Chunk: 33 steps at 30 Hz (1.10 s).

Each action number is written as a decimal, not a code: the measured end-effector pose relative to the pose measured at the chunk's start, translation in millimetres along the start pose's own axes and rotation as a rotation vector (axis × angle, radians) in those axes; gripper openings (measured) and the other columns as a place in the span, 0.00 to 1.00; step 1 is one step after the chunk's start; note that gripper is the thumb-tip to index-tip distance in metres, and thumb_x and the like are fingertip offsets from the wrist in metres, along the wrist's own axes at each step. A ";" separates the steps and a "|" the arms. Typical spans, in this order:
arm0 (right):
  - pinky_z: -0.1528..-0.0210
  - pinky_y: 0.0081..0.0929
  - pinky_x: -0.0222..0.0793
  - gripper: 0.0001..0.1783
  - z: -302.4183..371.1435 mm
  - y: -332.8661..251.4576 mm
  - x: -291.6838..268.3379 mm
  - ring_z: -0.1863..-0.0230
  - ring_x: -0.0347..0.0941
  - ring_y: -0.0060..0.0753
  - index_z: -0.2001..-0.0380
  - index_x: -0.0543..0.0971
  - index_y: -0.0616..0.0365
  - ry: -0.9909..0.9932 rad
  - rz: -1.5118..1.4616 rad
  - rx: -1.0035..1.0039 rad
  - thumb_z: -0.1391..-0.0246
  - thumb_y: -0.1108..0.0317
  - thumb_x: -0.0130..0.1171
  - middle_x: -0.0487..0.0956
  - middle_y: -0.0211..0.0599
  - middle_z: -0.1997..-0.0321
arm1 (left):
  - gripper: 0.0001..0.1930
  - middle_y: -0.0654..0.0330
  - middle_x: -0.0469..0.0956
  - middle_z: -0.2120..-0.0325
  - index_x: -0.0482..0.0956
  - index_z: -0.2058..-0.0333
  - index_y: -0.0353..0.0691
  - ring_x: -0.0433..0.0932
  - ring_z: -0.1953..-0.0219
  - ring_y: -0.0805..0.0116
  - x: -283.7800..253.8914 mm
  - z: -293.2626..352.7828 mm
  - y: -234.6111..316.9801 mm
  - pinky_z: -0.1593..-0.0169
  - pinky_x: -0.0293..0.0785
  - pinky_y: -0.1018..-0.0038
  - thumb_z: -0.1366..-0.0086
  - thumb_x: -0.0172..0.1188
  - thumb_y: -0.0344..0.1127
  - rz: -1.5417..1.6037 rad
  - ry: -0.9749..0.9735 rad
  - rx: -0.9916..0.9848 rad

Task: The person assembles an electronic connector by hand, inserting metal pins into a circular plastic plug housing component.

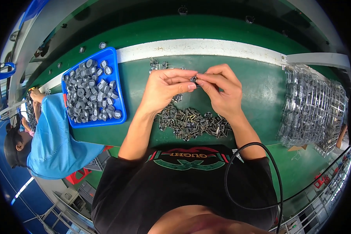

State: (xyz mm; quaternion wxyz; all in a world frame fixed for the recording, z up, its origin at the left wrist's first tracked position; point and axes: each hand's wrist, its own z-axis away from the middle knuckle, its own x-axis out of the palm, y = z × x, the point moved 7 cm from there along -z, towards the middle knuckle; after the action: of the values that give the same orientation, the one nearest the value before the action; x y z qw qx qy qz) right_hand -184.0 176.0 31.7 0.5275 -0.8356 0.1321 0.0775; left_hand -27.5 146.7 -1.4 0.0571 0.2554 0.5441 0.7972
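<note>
Above the middle of the green worktable (257,84), my left hand (162,86) and my right hand (223,87) meet at the fingertips. Between them they pinch a small dark part with metal bits (194,79); the fingers hide most of it, and its kind cannot be made out. Just below my hands lies a loose pile of small metal-pinned parts (191,123), dark and silvery. A few more such parts (160,65) lie beyond my left hand, partly covered by it.
A blue tray (123,113) of grey round caps (91,93) stands at the left. Stacked clear trays of metal parts (310,105) are at the right. Round pieces lie on the green belt (144,29) behind a white rail (206,45). A person in blue (58,136) works at left. A black cable (279,175) loops by my right arm.
</note>
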 end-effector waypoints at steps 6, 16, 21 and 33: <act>0.73 0.26 0.67 0.15 -2.6 4.0 11.7 0.73 0.72 0.30 0.54 0.81 0.56 -0.127 0.072 -0.019 0.45 0.77 0.59 0.76 0.36 0.63 | 0.13 0.52 0.84 0.65 0.82 0.57 0.29 0.82 0.63 0.72 -20.0 -10.2 11.6 0.57 0.79 0.79 0.43 0.65 0.19 -0.143 0.153 -0.006; 0.64 0.34 0.71 0.18 -11.6 34.0 35.3 0.65 0.75 0.40 0.46 0.77 0.49 -0.339 0.278 0.093 0.40 0.68 0.56 0.75 0.36 0.61 | 0.12 0.58 0.84 0.70 0.84 0.58 0.31 0.79 0.70 0.76 -127.3 -132.1 82.1 0.62 0.75 0.82 0.42 0.63 0.24 -0.784 0.390 0.176; 0.71 0.34 0.71 0.10 -5.1 32.9 45.1 0.71 0.76 0.35 0.59 0.82 0.49 -0.296 0.384 0.016 0.44 0.63 0.62 0.76 0.28 0.65 | 0.09 0.60 0.82 0.75 0.85 0.63 0.32 0.75 0.77 0.78 -168.2 -164.1 72.2 0.72 0.72 0.82 0.44 0.67 0.26 -0.536 0.496 0.142; 0.73 0.26 0.70 0.05 -9.3 37.1 29.5 0.76 0.74 0.30 0.65 0.82 0.56 -0.227 0.267 0.059 0.46 0.73 0.63 0.78 0.31 0.66 | 0.18 0.49 0.83 0.65 0.85 0.60 0.45 0.82 0.58 0.49 -183.3 -91.9 139.4 0.51 0.75 0.61 0.38 0.51 0.47 -1.445 0.760 0.130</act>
State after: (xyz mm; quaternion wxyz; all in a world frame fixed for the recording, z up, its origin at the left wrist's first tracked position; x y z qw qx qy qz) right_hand -167.1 148.4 -4.1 0.5484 -0.7807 0.1837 0.2365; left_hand 113.6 -53.9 34.9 0.3536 -0.4430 0.6019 0.5626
